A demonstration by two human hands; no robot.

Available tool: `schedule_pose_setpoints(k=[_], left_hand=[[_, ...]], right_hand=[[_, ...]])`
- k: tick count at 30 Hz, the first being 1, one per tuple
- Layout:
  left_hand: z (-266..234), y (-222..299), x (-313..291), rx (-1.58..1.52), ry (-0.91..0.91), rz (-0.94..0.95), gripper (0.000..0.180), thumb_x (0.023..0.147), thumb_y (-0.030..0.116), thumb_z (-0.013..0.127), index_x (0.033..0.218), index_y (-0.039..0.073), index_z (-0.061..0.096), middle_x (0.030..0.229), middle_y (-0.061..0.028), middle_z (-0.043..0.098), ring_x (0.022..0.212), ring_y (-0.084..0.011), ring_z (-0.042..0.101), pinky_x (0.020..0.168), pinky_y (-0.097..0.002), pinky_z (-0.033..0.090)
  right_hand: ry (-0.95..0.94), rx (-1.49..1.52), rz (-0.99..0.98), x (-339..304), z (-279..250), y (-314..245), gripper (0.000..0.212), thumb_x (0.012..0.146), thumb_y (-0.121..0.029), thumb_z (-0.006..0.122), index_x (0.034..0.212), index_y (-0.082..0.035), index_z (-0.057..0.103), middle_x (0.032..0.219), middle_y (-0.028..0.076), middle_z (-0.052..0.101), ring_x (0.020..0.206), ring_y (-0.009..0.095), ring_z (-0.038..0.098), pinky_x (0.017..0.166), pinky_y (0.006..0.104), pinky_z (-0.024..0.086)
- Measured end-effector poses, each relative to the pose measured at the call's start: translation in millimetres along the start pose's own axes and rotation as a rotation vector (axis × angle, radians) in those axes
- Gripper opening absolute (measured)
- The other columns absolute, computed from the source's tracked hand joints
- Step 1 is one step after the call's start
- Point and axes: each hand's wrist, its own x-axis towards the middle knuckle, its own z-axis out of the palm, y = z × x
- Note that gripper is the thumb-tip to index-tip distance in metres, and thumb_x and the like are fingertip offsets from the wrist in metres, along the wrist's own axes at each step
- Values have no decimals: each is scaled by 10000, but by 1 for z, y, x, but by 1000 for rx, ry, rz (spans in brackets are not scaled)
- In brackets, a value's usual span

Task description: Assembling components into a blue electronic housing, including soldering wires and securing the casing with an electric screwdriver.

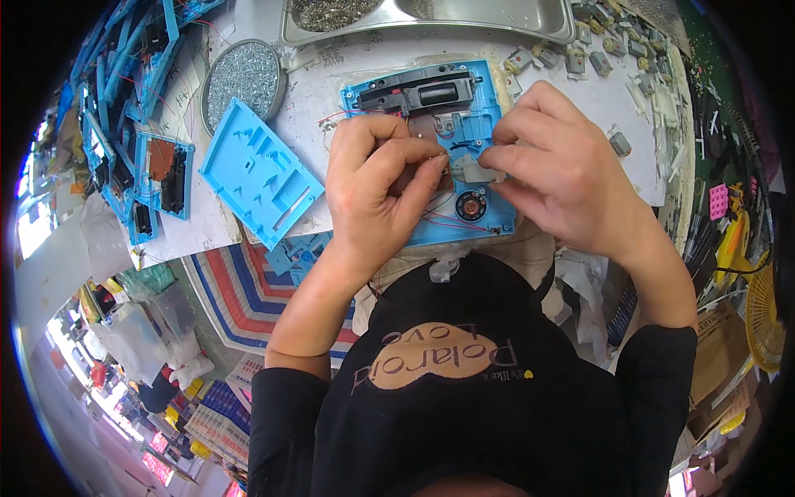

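A light blue plastic casing [493,83] lies in front of me on the white worktop. Inside it are a black plastic mechanism [439,93] along the far edge, a brown circuit board [422,126] and a round speaker [471,205] close to the near edge, with thin red wires around. My right hand [567,170] pinches a small translucent whitish plastic part [474,170] over the casing's middle. Beside that part, my left hand [373,186] has thumb and forefinger pressed together; what they hold is too small to make out. Both hands partly cover the casing.
A loose blue panel [261,174] lies left of the casing, below a round bowl of screws [244,83]. A metal tray [497,29] stands at the far edge. Many small motors [600,62] are scattered far right. Blue casings [116,91] with parts inside pile up at left.
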Motion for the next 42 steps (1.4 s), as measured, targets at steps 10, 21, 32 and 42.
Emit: schedule_pose_setpoints(k=[10, 21, 32, 42], left_hand=[[-1, 1, 3, -24, -15, -6, 205, 700, 24, 836, 875, 75, 741, 897, -57, 607, 866, -260, 589, 754, -372, 463], [-61, 3, -41, 244, 171, 24, 461, 686, 152, 883, 1099, 83, 690, 1188, -160, 568, 1064, -331, 550, 929, -446, 452], [-117, -79, -109, 608, 176, 2, 211, 766, 34, 811, 936, 61, 688, 982, -112, 623, 977, -320, 570, 907, -429, 404], [-129, -89, -92, 634, 182, -103, 318, 867, 40, 751, 1166, -6, 650, 1227, -197, 580, 1184, -366, 545, 1054, -472, 404]], right_hand=[[77, 114, 18, -16, 24, 18, 283, 680, -36, 816, 952, -43, 736, 985, 72, 679, 933, 295, 592, 800, 390, 517], [325, -21, 322, -63, 0, -19, 376, 720, 32, 767, 1091, -19, 743, 1066, 135, 663, 980, 300, 586, 876, 401, 476], [446, -168, 381, -93, -23, -2, 190, 772, 12, 772, 959, -21, 759, 874, 89, 689, 872, 281, 605, 793, 378, 487], [505, -496, 744, -135, -60, 47, 137, 837, -124, 737, 944, -47, 770, 930, 109, 724, 936, 315, 621, 843, 395, 500]])
